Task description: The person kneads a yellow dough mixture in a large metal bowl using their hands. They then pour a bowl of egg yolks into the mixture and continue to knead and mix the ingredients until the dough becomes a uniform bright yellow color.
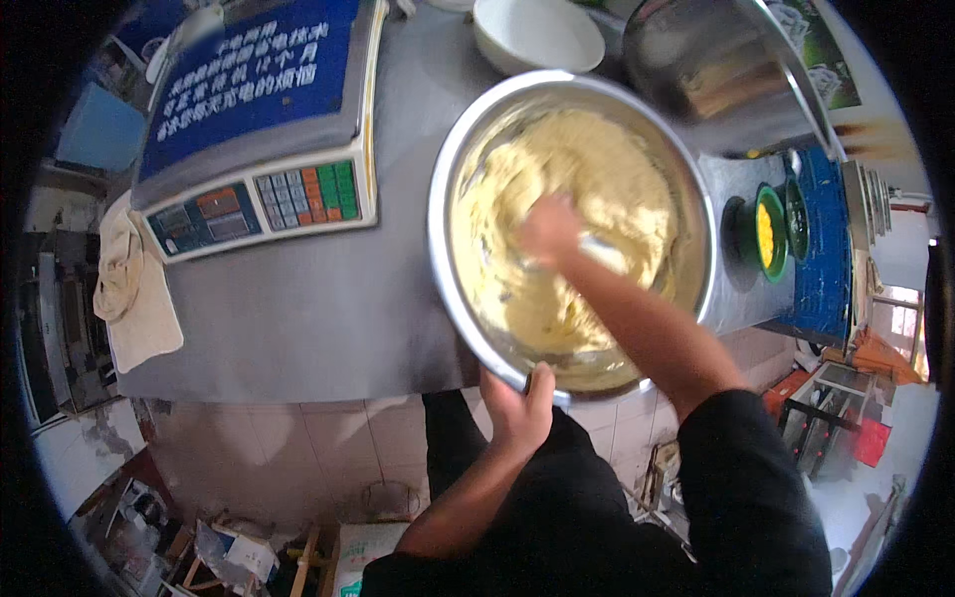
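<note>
A large stainless steel mixing bowl (pixel 440 224) stands at the front edge of a metal table, tilted towards me. Pale yellow batter or soft dough (pixel 619 172) coats much of its inside. My left hand (pixel 518 407) grips the near rim, thumb over the edge. Reaching in from the lower right, my right hand (pixel 552 227) is in the yellow mass at the bowl's middle. It is blurred and its fingertips are hidden, so whether it grips any of the mass cannot be told.
Left on the metal table (pixel 298 321) are a digital scale (pixel 254 209) and a beige cloth (pixel 145 328). Behind the mixing bowl stand a white bowl (pixel 537 37) and a big metal vessel (pixel 716 74). To the right is a green bowl (pixel 776 254) with yellow contents, beside a blue surface (pixel 821 269).
</note>
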`<action>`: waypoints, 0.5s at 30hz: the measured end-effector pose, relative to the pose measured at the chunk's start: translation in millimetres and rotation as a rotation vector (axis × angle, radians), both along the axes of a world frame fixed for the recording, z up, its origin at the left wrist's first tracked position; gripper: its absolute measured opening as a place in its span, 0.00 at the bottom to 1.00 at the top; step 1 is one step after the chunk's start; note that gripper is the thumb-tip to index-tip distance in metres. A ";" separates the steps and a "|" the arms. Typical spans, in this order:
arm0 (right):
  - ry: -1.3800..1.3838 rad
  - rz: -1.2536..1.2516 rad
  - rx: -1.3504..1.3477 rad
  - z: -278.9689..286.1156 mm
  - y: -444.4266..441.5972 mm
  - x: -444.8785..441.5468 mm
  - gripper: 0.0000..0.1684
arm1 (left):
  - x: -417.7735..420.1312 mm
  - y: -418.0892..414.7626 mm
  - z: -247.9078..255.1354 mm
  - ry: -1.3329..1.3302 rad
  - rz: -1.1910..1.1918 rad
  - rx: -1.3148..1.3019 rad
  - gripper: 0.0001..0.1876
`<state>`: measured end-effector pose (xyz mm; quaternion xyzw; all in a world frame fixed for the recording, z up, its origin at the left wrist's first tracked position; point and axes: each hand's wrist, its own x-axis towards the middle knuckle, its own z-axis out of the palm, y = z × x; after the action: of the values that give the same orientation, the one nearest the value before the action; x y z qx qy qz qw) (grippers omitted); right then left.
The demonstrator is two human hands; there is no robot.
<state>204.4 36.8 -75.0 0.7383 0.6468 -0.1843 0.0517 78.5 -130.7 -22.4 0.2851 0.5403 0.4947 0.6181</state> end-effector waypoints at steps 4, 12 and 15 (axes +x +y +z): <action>0.358 0.182 -0.200 43.6 -72.1 -11.9 0.48 | -2.1 -30.1 -1.3 0.010 -0.219 0.121 0.37; 0.701 -0.669 0.454 35.0 -48.1 123.8 0.19 | -60.6 84.9 -1.3 -0.082 -0.355 0.086 0.31; 0.167 -0.501 0.379 -30.8 40.4 124.4 0.22 | -51.4 84.8 2.6 0.053 -0.390 0.153 0.29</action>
<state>328.8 77.2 -105.8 0.8533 0.4697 -0.1274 -0.1871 27.0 -45.8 -19.8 0.4434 0.4518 0.3973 0.6644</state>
